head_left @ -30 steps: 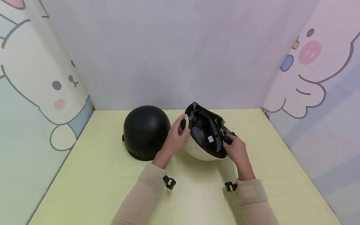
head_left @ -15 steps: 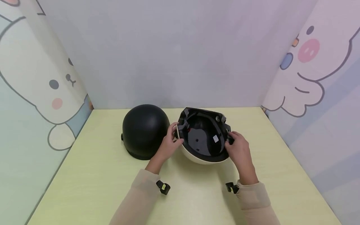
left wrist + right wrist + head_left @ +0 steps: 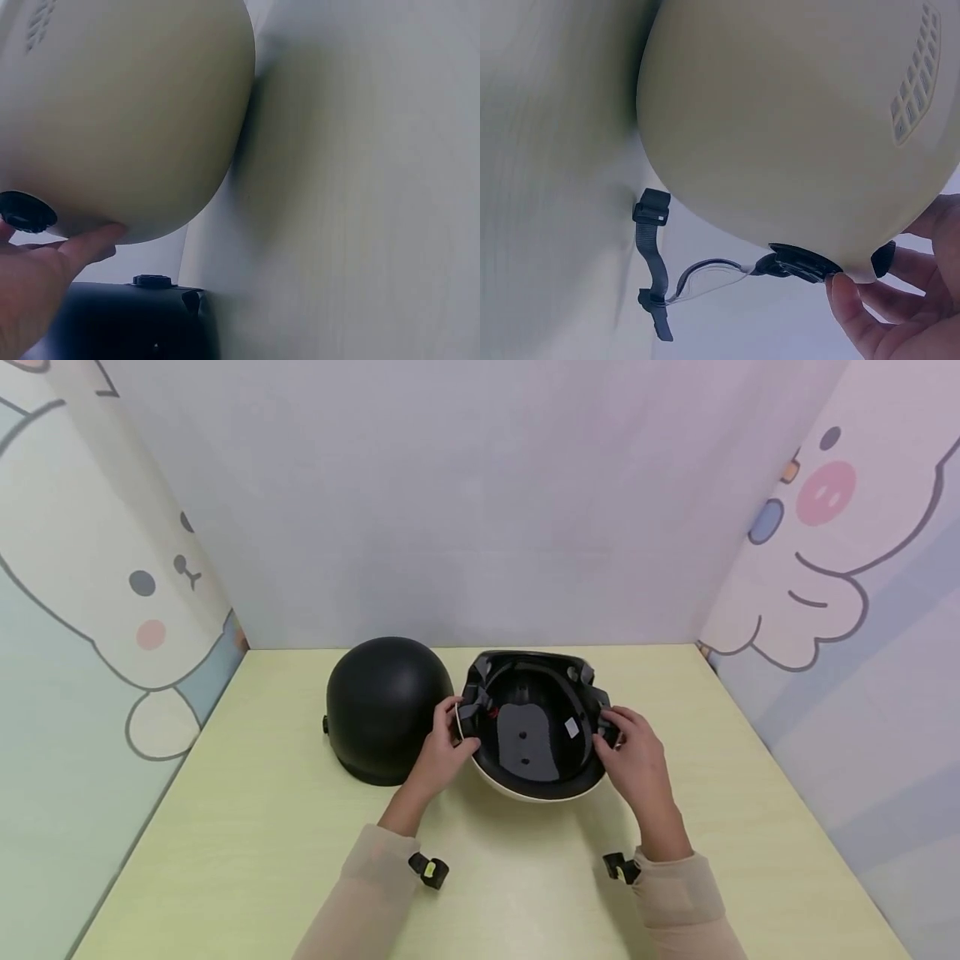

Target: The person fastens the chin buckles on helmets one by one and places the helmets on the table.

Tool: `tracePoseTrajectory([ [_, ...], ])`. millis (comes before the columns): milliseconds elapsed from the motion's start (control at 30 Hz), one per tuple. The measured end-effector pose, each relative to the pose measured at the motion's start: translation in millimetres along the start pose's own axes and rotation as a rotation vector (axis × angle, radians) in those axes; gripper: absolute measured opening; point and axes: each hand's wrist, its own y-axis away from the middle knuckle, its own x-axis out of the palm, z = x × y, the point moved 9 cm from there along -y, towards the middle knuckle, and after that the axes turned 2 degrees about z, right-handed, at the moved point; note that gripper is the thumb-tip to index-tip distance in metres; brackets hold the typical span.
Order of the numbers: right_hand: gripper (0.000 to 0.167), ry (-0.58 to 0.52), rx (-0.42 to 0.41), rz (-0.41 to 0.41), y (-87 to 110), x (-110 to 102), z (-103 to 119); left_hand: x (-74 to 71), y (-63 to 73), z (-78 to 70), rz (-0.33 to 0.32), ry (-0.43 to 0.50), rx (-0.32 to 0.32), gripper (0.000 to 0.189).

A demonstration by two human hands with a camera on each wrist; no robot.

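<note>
So, biggest first: a plain lilac-grey cloth backdrop [image 3: 465, 485], then a flat pale yellow-green table [image 3: 225, 843]. On the table, roughly 12 o'clock from the person, there's a cream-white hard-shell helmet with a black padded lining [image 3: 536, 731], crown down, hollow facing up. At 9 o'clock from it, just beside, a matte black dome-shaped helmet [image 3: 386, 710] sits open side down. The left hand [image 3: 441, 752] pinches the white one's rim near 9 o'clock, thumb and fingers parted only by the edge. The right hand [image 3: 632, 752] does much the same near 3 o'clock, fingers curled, thumb by a round black plastic knob [image 3: 806, 262]. From the right wrist, a dark webbing strap [image 3: 646, 241] dangles at 7 o'clock. Smallest bit: a little square white label [image 3: 572, 727] inside, at 3 o'clock. My read is the step in hand is steadying the upturned helmet from both sides; the next move probably calls for an even two-handed grip, left fingers clear of the black one, strap not trapped underneath.
</note>
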Motion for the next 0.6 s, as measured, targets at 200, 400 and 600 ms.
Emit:
tracePoseTrajectory([
  [200,0.038,-0.031,-0.019,-0.012,0.3,-1,-1,0.0,3.0,-5.3,-0.003,-0.008,0.016,0.069],
  [400,0.038,-0.065,-0.017,0.008,-0.2,-2,-2,-1.5,2.6,-11.3,0.012,-0.136,-0.019,0.070],
  [600,0.039,-0.096,-0.048,0.014,-2.0,-6,-2,-4.9,-0.5,-22.1,0.003,-0.329,-0.065,0.070],
])
